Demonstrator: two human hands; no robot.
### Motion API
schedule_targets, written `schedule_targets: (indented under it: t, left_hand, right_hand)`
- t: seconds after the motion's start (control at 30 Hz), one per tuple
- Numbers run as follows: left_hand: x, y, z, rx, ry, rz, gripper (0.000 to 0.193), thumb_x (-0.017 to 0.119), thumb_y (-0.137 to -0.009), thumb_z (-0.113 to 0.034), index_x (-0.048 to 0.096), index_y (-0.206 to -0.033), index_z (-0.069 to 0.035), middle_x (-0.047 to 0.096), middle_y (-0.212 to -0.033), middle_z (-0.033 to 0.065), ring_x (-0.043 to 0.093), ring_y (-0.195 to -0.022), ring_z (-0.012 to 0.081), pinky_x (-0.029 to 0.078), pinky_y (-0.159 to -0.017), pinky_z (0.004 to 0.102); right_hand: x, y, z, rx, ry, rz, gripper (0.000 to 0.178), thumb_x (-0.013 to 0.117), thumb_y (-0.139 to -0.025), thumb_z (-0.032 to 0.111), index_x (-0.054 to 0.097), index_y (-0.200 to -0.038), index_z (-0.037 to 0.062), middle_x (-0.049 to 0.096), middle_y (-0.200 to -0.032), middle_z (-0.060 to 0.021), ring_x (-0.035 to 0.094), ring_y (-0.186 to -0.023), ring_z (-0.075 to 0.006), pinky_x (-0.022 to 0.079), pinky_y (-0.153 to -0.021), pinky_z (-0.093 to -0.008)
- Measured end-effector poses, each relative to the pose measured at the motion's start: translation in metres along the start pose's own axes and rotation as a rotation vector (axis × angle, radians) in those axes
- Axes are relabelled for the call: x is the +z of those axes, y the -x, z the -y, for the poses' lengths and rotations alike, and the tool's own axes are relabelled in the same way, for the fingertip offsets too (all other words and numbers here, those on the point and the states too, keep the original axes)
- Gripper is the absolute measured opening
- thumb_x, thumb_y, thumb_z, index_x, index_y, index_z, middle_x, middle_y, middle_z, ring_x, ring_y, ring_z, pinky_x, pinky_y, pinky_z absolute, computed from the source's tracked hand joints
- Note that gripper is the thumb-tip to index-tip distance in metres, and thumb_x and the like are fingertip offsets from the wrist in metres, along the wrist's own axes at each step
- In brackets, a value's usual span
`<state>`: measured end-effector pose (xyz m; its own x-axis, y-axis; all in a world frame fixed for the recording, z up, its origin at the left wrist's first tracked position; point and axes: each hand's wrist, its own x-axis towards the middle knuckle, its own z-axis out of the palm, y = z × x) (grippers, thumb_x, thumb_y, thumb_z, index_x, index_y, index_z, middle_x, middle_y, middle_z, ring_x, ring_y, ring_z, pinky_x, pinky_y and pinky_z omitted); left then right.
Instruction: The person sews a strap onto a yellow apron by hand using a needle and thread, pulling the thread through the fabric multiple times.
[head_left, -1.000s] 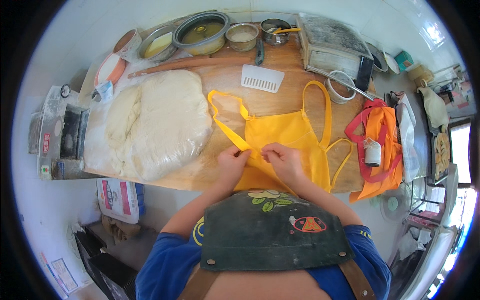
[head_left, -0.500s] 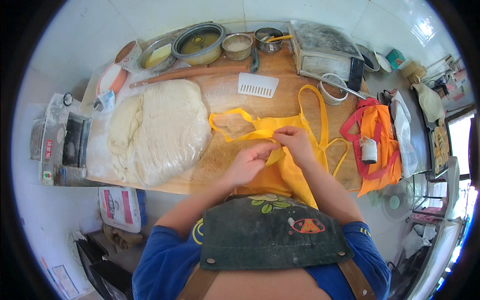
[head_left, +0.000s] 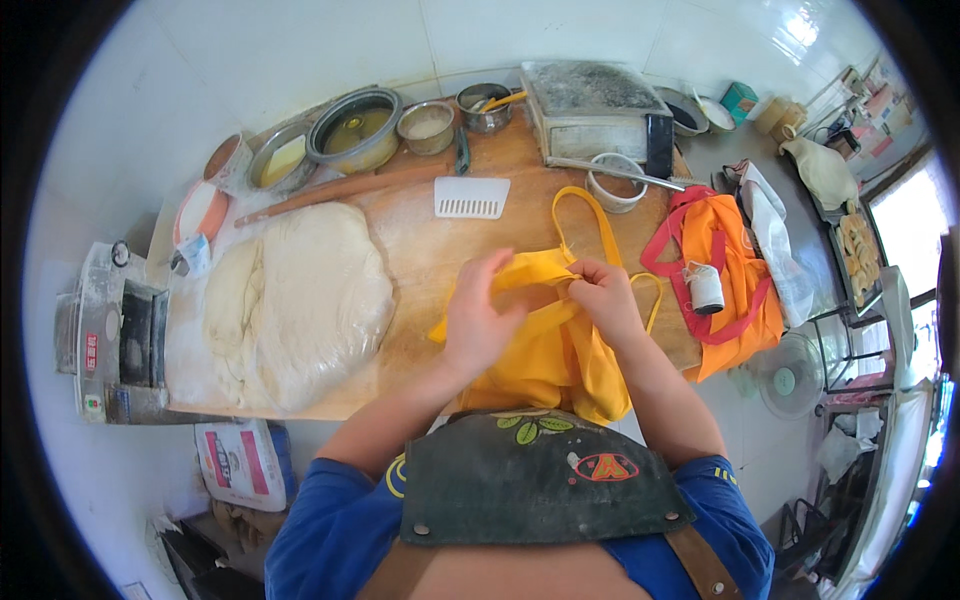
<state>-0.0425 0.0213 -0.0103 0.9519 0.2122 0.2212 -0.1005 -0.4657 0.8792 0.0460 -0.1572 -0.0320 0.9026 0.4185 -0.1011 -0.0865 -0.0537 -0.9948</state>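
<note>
A yellow cloth apron (head_left: 540, 370) with long straps lies bunched at the table's near edge, against my body. With fingers spread and pointing away from me, my left hand (head_left: 483, 318) rests against its yellow strap (head_left: 535, 270). My right hand (head_left: 607, 300) is closed in a pinch on that strap, close to its join with the apron. Anything small between those fingertips is hidden. One strap loop (head_left: 608, 235) stretches across the wood beyond my right hand. To the right, a white thread spool (head_left: 706, 290) sits on an orange cloth (head_left: 722, 250) with red straps.
Plastic-covered dough (head_left: 320, 300) covers the table's left side, near a metal machine (head_left: 105, 340). A white slotted scraper (head_left: 472, 197) lies ahead, before a rolling pin (head_left: 330, 190). Pots and bowls (head_left: 355, 130) line the back. A floury scale (head_left: 595, 110) stands back right.
My left hand has moved off its pinch beside the right hand, up and left, and its fingers have spread. The strap now forms a wider loop between both hands. The view has shifted slightly.
</note>
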Motion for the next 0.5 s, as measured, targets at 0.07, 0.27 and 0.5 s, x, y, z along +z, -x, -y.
schedule_targets:
  t: [0.07, 0.27, 0.5]
  left_hand:
    - [0.005, -0.021, -0.023, 0.33, -0.207, -0.05, 0.051, 0.064, -0.079, -0.003, 0.046, -0.126, -0.004, 0.062, -0.114, 0.0143, 0.061, -0.105, 0.0274, 0.047, -0.091, 0.0347]
    - [0.016, -0.056, -0.038, 0.309, -0.031, 0.239, 0.037, 0.067, -0.081, -0.007, 0.058, -0.117, -0.003, 0.068, -0.094, 0.0116, 0.067, -0.09, 0.0222, 0.05, -0.076, 0.0299]
    - [0.033, -0.054, -0.054, 0.213, 0.048, 0.45, 0.018, 0.068, -0.084, -0.011, 0.07, -0.099, -0.001, 0.069, -0.084, 0.0092, 0.063, -0.074, 0.0129, 0.048, -0.065, 0.0278]
  right_hand:
    - [-0.004, 0.006, 0.028, 0.106, 0.007, 0.072, 0.02, 0.059, -0.074, 0.004, 0.065, -0.093, -0.0017, 0.058, -0.071, 0.0007, 0.051, -0.063, -0.0052, 0.039, -0.054, -0.0214]
    - [-0.036, 0.019, 0.057, -0.047, 0.07, -0.009, 0.021, 0.055, -0.074, -0.002, 0.065, -0.092, -0.0016, 0.06, -0.074, 0.0007, 0.05, -0.062, -0.0049, 0.038, -0.055, -0.0205]
    - [-0.049, 0.042, 0.033, -0.028, -0.268, -0.099, 0.021, 0.06, -0.074, -0.002, 0.067, -0.094, -0.0015, 0.063, -0.078, -0.0014, 0.055, -0.068, -0.006, 0.041, -0.059, -0.0202]
